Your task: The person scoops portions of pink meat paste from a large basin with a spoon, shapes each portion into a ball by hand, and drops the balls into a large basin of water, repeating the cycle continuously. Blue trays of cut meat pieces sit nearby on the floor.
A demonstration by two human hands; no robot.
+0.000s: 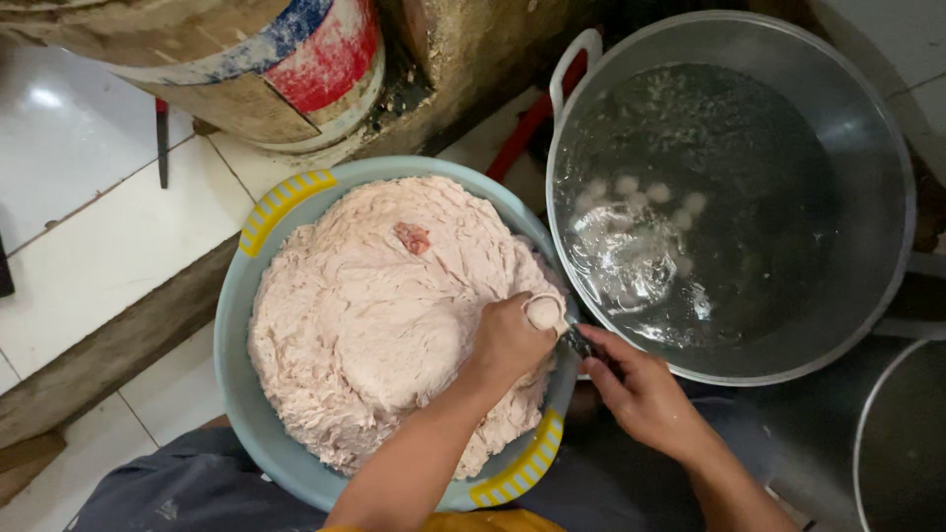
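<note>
Low on the floor, between the person's knees, sits a pale blue basin (235, 335) with yellow handles, heaped with pinkish meat paste (374, 305). The left hand (507, 345) rests at the heap's right edge, its grip pressed together around paste, a round ball (544, 312) bulging from the top of the fist. The right hand (641, 394) pinches a spoon (576, 340), whose long axis runs from that hand up-left toward the ball. Just beside the basin, a metal pot (867, 128) of water holds floating balls (641, 192).
</note>
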